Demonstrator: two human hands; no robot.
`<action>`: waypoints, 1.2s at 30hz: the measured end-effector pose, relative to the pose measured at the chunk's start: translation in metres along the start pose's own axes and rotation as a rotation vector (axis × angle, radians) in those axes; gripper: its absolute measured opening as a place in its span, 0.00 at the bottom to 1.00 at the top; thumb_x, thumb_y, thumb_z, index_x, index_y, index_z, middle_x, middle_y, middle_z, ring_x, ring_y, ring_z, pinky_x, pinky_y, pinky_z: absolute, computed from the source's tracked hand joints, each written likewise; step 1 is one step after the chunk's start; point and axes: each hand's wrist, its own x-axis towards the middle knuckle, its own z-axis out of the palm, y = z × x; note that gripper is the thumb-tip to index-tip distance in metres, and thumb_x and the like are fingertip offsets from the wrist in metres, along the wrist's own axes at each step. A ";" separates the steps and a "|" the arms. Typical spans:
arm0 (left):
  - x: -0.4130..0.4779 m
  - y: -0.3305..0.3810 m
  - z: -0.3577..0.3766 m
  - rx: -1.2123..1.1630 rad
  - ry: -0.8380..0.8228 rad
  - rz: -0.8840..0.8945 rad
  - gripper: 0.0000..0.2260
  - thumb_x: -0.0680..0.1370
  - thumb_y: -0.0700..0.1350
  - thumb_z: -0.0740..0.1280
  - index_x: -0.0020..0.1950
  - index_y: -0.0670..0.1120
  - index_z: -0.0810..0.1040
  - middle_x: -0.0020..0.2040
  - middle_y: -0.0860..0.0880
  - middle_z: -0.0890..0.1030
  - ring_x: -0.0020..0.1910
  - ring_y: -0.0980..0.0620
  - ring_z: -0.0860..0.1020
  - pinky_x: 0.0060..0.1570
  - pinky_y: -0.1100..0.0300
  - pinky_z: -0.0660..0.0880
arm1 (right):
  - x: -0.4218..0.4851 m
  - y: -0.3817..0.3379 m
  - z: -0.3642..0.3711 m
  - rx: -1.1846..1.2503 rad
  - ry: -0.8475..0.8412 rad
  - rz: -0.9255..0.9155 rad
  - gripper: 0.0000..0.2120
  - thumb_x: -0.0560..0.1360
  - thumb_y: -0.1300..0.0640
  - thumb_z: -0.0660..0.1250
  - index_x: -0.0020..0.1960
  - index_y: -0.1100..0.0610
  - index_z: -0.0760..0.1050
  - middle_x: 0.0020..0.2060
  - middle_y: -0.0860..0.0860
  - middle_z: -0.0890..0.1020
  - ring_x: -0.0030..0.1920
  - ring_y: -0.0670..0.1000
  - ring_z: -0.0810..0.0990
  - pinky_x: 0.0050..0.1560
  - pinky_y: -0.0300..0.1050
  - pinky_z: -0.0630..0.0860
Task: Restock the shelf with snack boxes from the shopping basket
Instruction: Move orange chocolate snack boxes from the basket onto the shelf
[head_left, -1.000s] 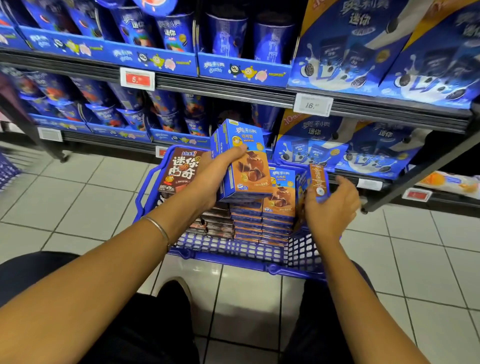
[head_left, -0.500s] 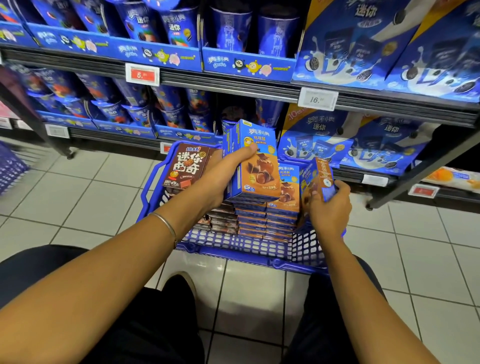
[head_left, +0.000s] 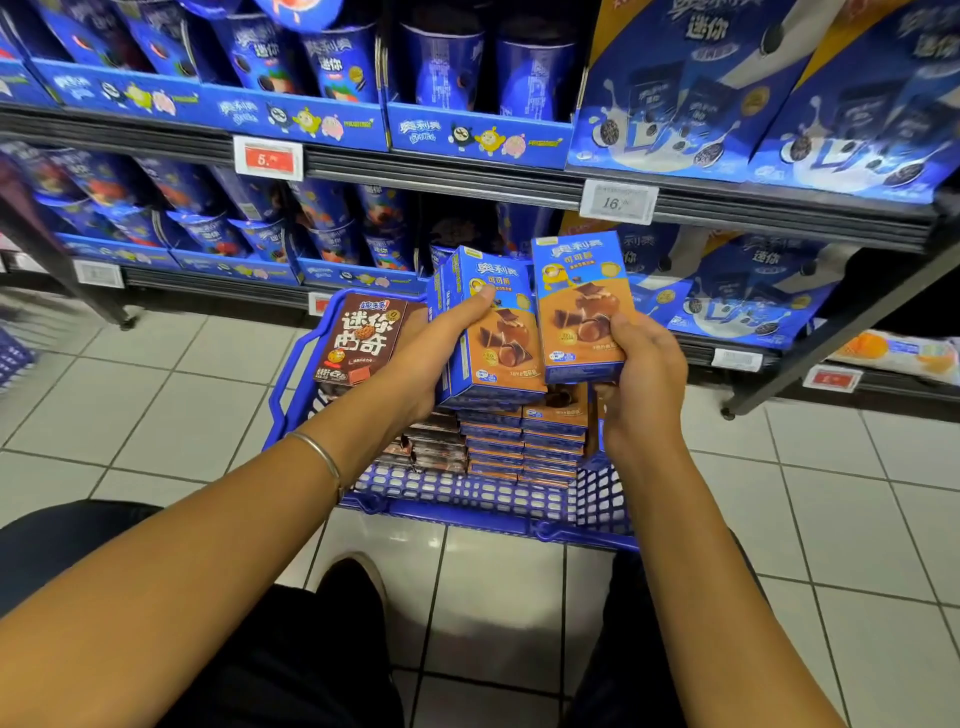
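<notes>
Left grip (head_left: 431, 358) clasps a small stack of snack boxes (head_left: 493, 332); right grip (head_left: 641, 379) clasps 1 box (head_left: 582, 306). All stand upright, long axis vertical, side by side above the basket (head_left: 467, 493). The shelf (head_left: 441, 179) lies straight ahead, likely nearer the right grip's box.

Rows of blue cookie cups (head_left: 332, 57) above a red price tag (head_left: 267, 158) and a white price tag (head_left: 618, 202); white floor tiles (head_left: 156, 395) below.
</notes>
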 end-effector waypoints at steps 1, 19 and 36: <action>0.000 0.000 0.000 -0.010 -0.005 -0.003 0.29 0.76 0.58 0.77 0.71 0.45 0.78 0.56 0.44 0.88 0.53 0.42 0.88 0.47 0.48 0.85 | -0.003 0.000 0.004 0.040 -0.036 0.042 0.16 0.79 0.56 0.69 0.66 0.58 0.76 0.52 0.55 0.87 0.48 0.53 0.87 0.45 0.51 0.83; -0.008 0.000 0.006 0.131 0.069 0.137 0.45 0.63 0.76 0.65 0.65 0.42 0.82 0.52 0.44 0.89 0.50 0.45 0.89 0.56 0.44 0.85 | -0.027 0.012 0.033 -0.208 -0.316 0.095 0.09 0.76 0.39 0.62 0.53 0.39 0.77 0.57 0.48 0.84 0.61 0.59 0.81 0.60 0.73 0.75; -0.025 0.040 0.005 0.087 -0.164 -0.040 0.40 0.72 0.61 0.77 0.79 0.46 0.70 0.60 0.44 0.87 0.60 0.41 0.86 0.62 0.38 0.81 | -0.027 0.013 0.042 -0.300 -0.350 -0.035 0.14 0.83 0.47 0.61 0.66 0.51 0.71 0.57 0.53 0.84 0.57 0.55 0.84 0.61 0.64 0.78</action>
